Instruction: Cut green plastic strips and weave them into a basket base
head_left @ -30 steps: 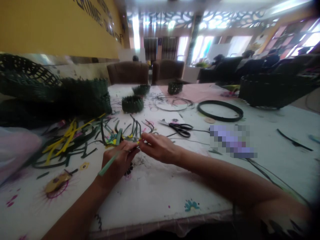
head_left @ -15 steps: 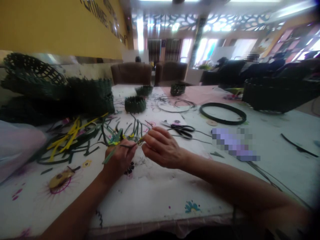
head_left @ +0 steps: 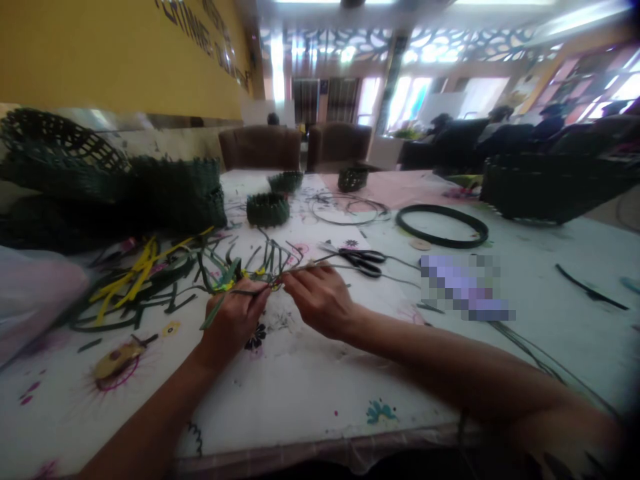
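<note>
My left hand (head_left: 233, 312) is closed around the near edge of a small half-woven piece of green and yellow strips (head_left: 231, 275), whose loose green ends fan out away from me. Close beside it, my right hand (head_left: 320, 299) has its fingers curled in a pinch at the piece's right edge. A long thin green strip (head_left: 334, 257) runs from these fingers off to the right, past black-handled scissors (head_left: 367, 261). What exactly lies between the fingertips is partly hidden.
Loose yellow strips (head_left: 137, 272) lie left, near a tan disc-like object (head_left: 116, 363) and a plastic bag (head_left: 37, 293). Dark green baskets (head_left: 180, 190) stand behind; a large one (head_left: 555, 190) is right. A small woven basket (head_left: 267, 210), a dark ring (head_left: 445, 241) and a blurred purple item (head_left: 457, 283) lie around.
My right hand has lowered and turned slightly, fingers now closer to the piece's edge. The thin strip now shows running from it to the right. My left hand keeps its hold.
</note>
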`<state>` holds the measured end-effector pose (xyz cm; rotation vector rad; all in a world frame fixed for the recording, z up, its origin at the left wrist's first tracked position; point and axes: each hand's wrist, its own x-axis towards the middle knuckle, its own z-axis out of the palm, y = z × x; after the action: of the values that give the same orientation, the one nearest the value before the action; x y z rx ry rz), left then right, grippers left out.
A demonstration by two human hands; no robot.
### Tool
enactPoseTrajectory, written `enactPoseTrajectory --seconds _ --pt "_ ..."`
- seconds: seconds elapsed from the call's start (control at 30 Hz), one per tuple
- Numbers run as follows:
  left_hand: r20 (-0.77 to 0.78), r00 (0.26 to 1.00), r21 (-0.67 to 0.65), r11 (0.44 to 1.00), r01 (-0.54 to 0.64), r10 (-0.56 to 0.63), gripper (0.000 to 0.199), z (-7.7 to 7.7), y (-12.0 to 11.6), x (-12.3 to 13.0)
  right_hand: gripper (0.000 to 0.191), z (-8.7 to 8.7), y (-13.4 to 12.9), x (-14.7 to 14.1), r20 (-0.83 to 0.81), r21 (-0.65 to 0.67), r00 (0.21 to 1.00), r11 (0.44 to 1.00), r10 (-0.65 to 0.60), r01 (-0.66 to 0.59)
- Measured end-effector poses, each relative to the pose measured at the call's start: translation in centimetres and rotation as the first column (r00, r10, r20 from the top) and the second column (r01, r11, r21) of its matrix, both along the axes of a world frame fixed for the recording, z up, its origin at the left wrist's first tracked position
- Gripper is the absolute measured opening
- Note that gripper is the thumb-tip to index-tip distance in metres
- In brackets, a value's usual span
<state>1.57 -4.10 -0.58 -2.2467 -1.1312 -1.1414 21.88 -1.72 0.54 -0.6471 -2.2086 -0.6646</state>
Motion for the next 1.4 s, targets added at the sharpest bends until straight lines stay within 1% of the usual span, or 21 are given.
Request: enactPoseTrajectory --seconds 0.07,0.1,0.13,0.17,0.23,0.27,0.3,0.33,0.37,0.43,0.57,0.63,0.77,0.83,0.87,0.97,1.03,1.13,1.2,1.27,1.4 --pt "0.004 1.0 -0.002 1.0 0.002 -0.002 0.01 -0.2 0.1 0.0 0.022 0.1 0.0 -0.1 -0.086 -0.15 0.996 0.989 0.0 -0.013" --pt "0.003 1.0 -0.005 1.0 0.005 -0.005 0.01 -0.4 0.1 0.0 0.022 0.2 0.0 -0.2 -0.163 -0.269 0.987 0.962 -0.004 -0.04" --pt "-0.002 1.0 -0.013 1.0 0.013 -0.013 0.011 -0.6 0.1 0.0 0.021 0.4 0.0 -0.4 -0.26 -0.417 0.966 0.903 -0.006 -0.106" --pt "-0.012 1.0 -0.024 0.999 0.025 -0.025 0.011 -0.7 0.1 0.0 0.018 0.5 0.1 -0.5 -0.377 -0.561 0.926 0.797 -0.007 -0.222" --pt "-0.028 0.999 -0.052 0.998 0.041 -0.043 0.012 -0.9 0.1 0.0 0.012 0.7 0.4 -0.8 -0.617 -0.701 0.786 0.479 -0.036 -0.528" --pt "-0.025 0.999 -0.061 0.997 0.042 -0.044 0.012 -0.9 0.1 0.1 0.009 0.7 0.6 -1.0 -0.708 -0.683 0.703 0.32 -0.069 -0.656" --pt "-0.017 0.999 -0.065 0.997 0.041 -0.042 0.012 -0.9 0.0 0.1 0.009 0.7 0.7 -1.1 -0.773 -0.634 0.625 0.195 -0.109 -0.749" --pt "-0.004 0.999 -0.062 0.997 0.034 -0.034 0.013 -0.8 0.0 0.2 0.013 0.6 0.8 -1.2 -0.814 -0.577 0.56 0.116 -0.15 -0.808" --pt "0.013 1.0 -0.057 0.998 0.02 -0.02 0.013 -0.7 -0.1 0.3 0.016 0.5 0.9 -1.3 -0.838 -0.532 0.513 0.076 -0.184 -0.843" --pt "0.056 0.998 -0.048 0.999 -0.02 0.022 0.014 -0.4 -0.2 0.4 0.023 0.3 0.7 -1.4 -0.855 -0.494 0.473 0.059 -0.213 -0.867" --pt "0.16 0.983 -0.071 0.994 -0.084 0.095 0.015 -0.1 -0.3 0.4 0.032 0.3 -0.1 -1.3 -0.82 -0.554 0.518 0.108 -0.244 -0.826" --pt "0.184 0.977 -0.087 0.992 -0.088 0.103 0.015 -0.3 -0.3 0.4 0.035 0.2 -0.3 -1.3 -0.799 -0.575 0.533 0.094 -0.277 -0.813" --pt "0.214 0.972 -0.175 0.983 -0.058 0.096 0.016 -0.5 -0.4 0.4 0.03 -0.2 -0.2 -1.5 -0.829 -0.511 0.482 0.032 -0.284 -0.859" --pt "0.25 0.96 -0.244 0.968 -0.064 0.126 0.018 -0.5 -0.5 0.4 0.028 -0.4 -0.2 -1.6 -0.841 -0.518 0.49 0.077 -0.228 -0.852" --pt "0.276 0.95 -0.279 0.958 -0.068 0.148 0.019 -0.4 -0.5 0.4 0.026 -0.5 -0.4 -1.6 -0.838 -0.539 0.516 0.131 -0.177 -0.832" --pt "0.35 0.918 -0.372 0.927 -0.045 0.185 0.022 -0.5 -0.6 0.3 0.018 -0.9 -0.7 -1.4 -0.769 -0.564 0.634 0.385 0.077 -0.731" --pt "0.381 0.908 -0.407 0.913 -0.002 0.171 0.024 -0.5 -0.5 0.2 0.017 -1.2 -0.6 -1.0 -0.64 -0.52 0.726 0.555 0.251 -0.65" --pt "0.344 0.93 -0.472 0.88 0.052 0.13 0.025 -0.4 -0.5 0.1 0.037 -1.5 0.2 -0.3 -0.379 -0.406 0.834 0.738 0.401 -0.54" --pt "0.282 0.954 -0.522 0.851 0.064 0.101 0.025 -0.2 -0.4 0.2 0.045 -1.6 0.8 0.1 -0.245 -0.315 0.862 0.805 0.443 -0.503" --pt "0.236 0.969 -0.536 0.841 0.071 0.068 0.025 0.0 -0.4 0.2 0.046 -1.5 1.3 0.4 -0.163 -0.258 0.881 0.843 0.444 -0.472" --pt "0.19 0.982 -0.479 0.875 0.069 0.026 0.025 -0.2 -0.4 0.2 0.041 -1.2 1.6 0.5 -0.083 -0.234 0.938 0.908 0.336 -0.346"
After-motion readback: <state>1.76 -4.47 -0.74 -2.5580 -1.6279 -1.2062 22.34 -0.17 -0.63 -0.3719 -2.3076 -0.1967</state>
